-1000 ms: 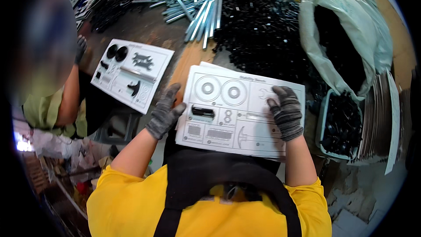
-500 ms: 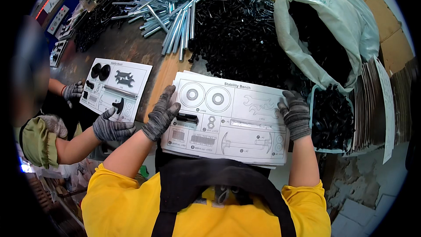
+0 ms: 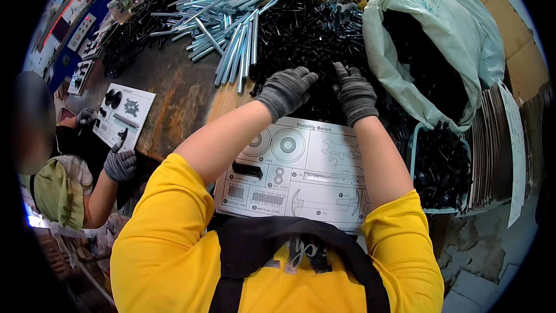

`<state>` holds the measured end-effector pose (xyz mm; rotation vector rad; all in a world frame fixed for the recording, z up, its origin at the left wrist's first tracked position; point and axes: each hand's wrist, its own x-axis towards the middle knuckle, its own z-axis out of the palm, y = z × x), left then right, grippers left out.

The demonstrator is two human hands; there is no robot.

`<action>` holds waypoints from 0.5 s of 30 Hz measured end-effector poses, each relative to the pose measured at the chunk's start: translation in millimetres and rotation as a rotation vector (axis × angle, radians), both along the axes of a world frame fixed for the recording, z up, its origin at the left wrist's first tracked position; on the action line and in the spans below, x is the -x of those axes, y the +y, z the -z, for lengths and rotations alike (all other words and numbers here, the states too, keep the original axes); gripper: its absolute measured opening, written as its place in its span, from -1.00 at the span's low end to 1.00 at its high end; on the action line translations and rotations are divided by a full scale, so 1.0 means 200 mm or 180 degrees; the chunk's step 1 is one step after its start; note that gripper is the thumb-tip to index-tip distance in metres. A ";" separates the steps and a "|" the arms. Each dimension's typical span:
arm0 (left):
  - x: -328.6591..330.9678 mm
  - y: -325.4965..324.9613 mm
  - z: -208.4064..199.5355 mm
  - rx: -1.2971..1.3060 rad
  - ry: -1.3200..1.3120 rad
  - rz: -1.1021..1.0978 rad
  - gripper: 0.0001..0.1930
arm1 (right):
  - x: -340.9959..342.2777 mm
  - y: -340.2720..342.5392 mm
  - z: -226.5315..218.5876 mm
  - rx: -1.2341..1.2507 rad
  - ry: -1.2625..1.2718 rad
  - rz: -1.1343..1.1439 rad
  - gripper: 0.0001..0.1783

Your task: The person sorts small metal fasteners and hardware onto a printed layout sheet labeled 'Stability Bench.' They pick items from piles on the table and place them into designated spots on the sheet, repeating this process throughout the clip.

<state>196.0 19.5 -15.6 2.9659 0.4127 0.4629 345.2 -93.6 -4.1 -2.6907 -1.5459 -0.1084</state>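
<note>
Fingers on both gloved hands are spread and curled down into the heap of small black parts (image 3: pixel 324 35), so they look like they're raking through it rather than pinching anything; can't tell if either has actually got hold of a piece.

Going left to right: a co-worker's gloved hand (image 3: pixel 120 164) sits at the table edge just under their own parts card (image 3: pixel 123 115), which already has a few black pieces laid out on its outlines. Past that, a bundle of long silvery rods (image 3: pixel 231 29) lies fanned across the worn tabletop (image 3: pixel 174 90), close enough to grab. Then the left hand (image 3: pixel 286 89) and right hand (image 3: pixel 353 93), side by side at the near edge of the black heap, just beyond the top of the white sheet with part outlines (image 3: pixel 295 177). That sheet lies flat right in front of the person, between the forearms, probably so pieces can go straight down onto it. Further right, an open whitish sack (image 3: pixel 399 81) holds more black parts, with a tub (image 3: pixel 440 165) of the same below it.
</note>
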 end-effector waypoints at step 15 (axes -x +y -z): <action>-0.13 -0.10 -0.09 0.0213 0.1117 -0.0725 -0.68 | -0.13 -0.09 0.01 -0.1221 0.1559 0.0118 -0.77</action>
